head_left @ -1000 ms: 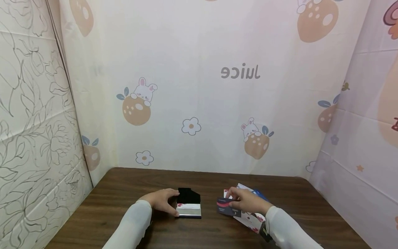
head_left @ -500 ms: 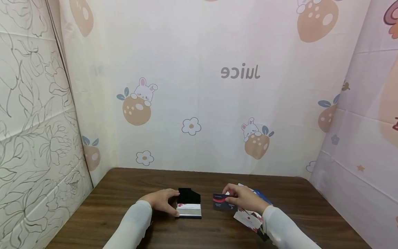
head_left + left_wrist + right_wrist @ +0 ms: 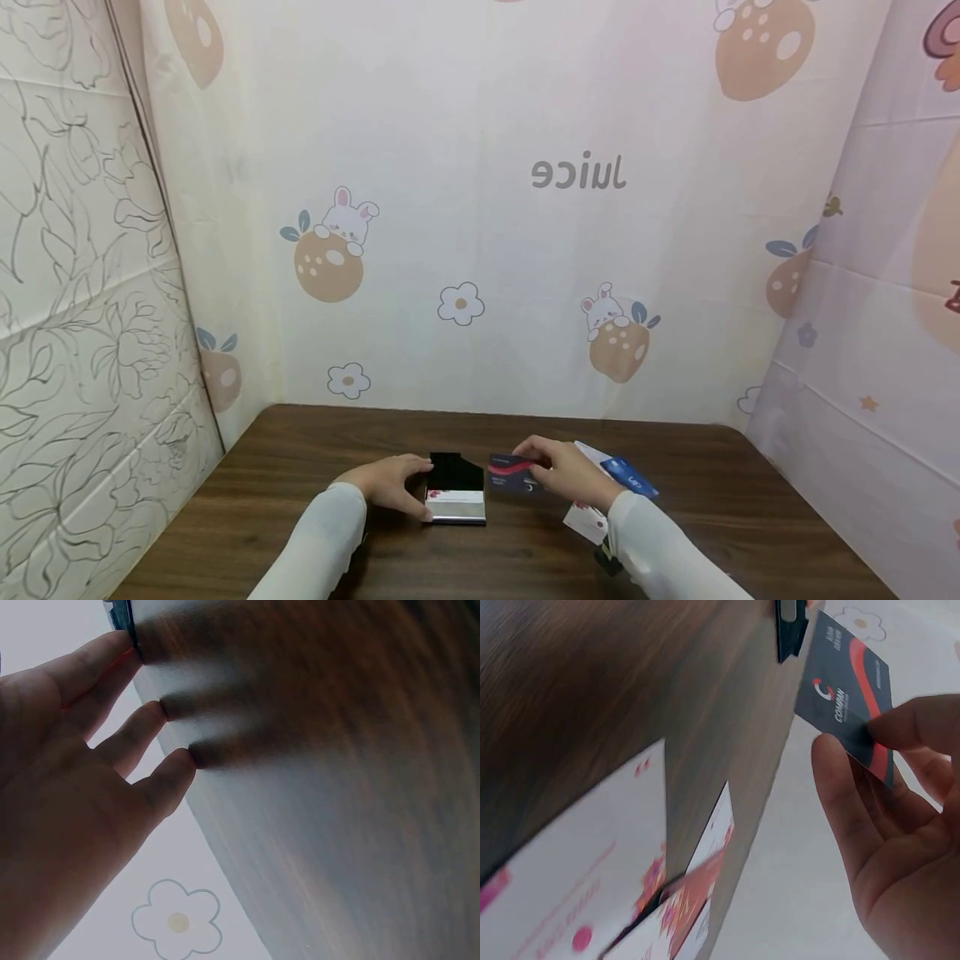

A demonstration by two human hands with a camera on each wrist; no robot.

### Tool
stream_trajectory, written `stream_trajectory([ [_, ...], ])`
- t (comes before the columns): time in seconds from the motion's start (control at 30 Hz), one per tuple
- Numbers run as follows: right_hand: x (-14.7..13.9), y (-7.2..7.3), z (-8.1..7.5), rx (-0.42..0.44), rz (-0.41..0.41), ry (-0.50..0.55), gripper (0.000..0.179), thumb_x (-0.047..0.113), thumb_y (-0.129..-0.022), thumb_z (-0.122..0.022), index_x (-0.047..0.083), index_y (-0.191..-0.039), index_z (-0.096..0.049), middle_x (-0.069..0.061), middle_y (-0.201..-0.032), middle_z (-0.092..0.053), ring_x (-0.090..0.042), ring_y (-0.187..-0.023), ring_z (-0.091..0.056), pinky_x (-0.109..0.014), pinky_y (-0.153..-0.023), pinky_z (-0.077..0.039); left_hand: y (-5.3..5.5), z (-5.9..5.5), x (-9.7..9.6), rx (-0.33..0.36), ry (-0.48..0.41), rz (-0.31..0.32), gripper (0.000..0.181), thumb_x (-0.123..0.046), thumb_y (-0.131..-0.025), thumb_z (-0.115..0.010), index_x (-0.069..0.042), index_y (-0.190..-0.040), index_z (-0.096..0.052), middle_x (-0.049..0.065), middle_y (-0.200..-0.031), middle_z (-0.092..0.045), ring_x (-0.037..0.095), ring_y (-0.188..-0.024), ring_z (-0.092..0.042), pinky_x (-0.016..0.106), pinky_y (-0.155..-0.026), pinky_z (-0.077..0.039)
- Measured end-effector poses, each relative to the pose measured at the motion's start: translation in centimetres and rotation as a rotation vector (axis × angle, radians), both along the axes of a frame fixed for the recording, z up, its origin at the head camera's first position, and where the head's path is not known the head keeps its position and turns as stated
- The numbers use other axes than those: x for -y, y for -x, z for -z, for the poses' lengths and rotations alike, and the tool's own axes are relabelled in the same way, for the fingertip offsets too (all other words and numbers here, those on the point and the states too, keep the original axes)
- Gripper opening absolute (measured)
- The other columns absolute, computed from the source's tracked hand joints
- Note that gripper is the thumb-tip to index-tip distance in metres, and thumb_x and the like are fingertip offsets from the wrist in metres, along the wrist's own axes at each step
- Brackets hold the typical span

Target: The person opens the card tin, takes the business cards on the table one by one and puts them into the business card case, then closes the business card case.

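Note:
A business card case [image 3: 455, 508] lies on the table with its black flap [image 3: 454, 473] folded back and a floral white card in it. My left hand [image 3: 390, 485] rests at its left side, thumb tip at the front corner and forefinger beside the flap. The other fingertips touch the wood in the left wrist view. My right hand [image 3: 573, 473] pinches a dark grey business card [image 3: 510, 472] with a red stripe between thumb and fingers. In the right wrist view the card [image 3: 844, 690] is tilted and overlaps the wall; in the head view it sits just right of the case.
More cards lie spread under and behind the right forearm: a blue card [image 3: 628, 477], a white floral card [image 3: 585, 522] and a dark one [image 3: 607, 560]. The brown wooden table [image 3: 315, 433] ends at a patterned cloth wall [image 3: 480, 350].
My right hand has carried the dark business card left, away from the pile to beside the case, uncovering the blue card. The left hand and the case have stayed in place.

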State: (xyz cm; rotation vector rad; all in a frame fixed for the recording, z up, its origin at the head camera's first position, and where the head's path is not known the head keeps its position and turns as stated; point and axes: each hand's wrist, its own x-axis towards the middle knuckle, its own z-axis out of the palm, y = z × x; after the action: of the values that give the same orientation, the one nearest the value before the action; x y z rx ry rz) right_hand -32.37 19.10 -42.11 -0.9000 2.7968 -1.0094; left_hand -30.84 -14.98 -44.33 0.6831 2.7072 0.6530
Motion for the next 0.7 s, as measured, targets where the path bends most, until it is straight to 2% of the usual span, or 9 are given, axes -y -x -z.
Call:
stream_trajectory([
  [0.17, 1.4, 0.2, 0.0, -0.048, -0.003, 0.033, 0.027, 0.005, -0.097, -0.063, 0.020, -0.119, -0.066, 0.003, -0.104, -0.071, -0.014, -0.088, -0.060, -0.039, -0.080, -0.052, 0.0, 0.0, 0.0, -0.001, -0.001, -0.001, 0.085, -0.046, -0.077, -0.082, -0.010, -0.148, -0.049, 0.010, -0.152, -0.043, 0.032, -0.139, -0.040, 0.057, -0.108, -0.036],
  [0.37, 2.6, 0.4, 0.1, -0.051, -0.023, 0.061, 0.029, 0.003, -0.098, -0.062, 0.021, -0.121, -0.067, 0.002, -0.110, -0.069, -0.016, -0.094, -0.060, -0.043, -0.085, -0.051, 0.2, 0.0, 0.0, 0.002, 0.008, -0.002, 0.085, -0.046, -0.077, -0.082, -0.011, -0.148, -0.049, 0.009, -0.152, -0.044, 0.032, -0.139, -0.040, 0.056, -0.108, -0.036],
  [0.5, 3.3, 0.3, 0.2, -0.067, -0.029, 0.082, 0.031, 0.002, -0.098, -0.061, 0.021, -0.122, -0.067, 0.001, -0.114, -0.068, -0.017, -0.096, -0.060, -0.041, -0.086, -0.052, 0.5, 0.1, 0.0, 0.005, 0.007, -0.002, 0.086, -0.047, -0.077, -0.082, -0.011, -0.148, -0.049, 0.009, -0.152, -0.044, 0.031, -0.139, -0.040, 0.055, -0.109, -0.035],
  [0.7, 4.6, 0.1, 0.1, -0.093, -0.031, 0.106, 0.030, 0.001, -0.099, -0.060, 0.017, -0.123, -0.068, -0.003, -0.119, -0.067, -0.019, -0.098, -0.060, -0.042, -0.086, -0.052, 0.3, 0.0, 0.0, 0.002, 0.020, -0.016, 0.087, -0.049, -0.075, -0.082, -0.013, -0.148, -0.050, 0.007, -0.152, -0.044, 0.031, -0.139, -0.041, 0.055, -0.108, -0.036],
])
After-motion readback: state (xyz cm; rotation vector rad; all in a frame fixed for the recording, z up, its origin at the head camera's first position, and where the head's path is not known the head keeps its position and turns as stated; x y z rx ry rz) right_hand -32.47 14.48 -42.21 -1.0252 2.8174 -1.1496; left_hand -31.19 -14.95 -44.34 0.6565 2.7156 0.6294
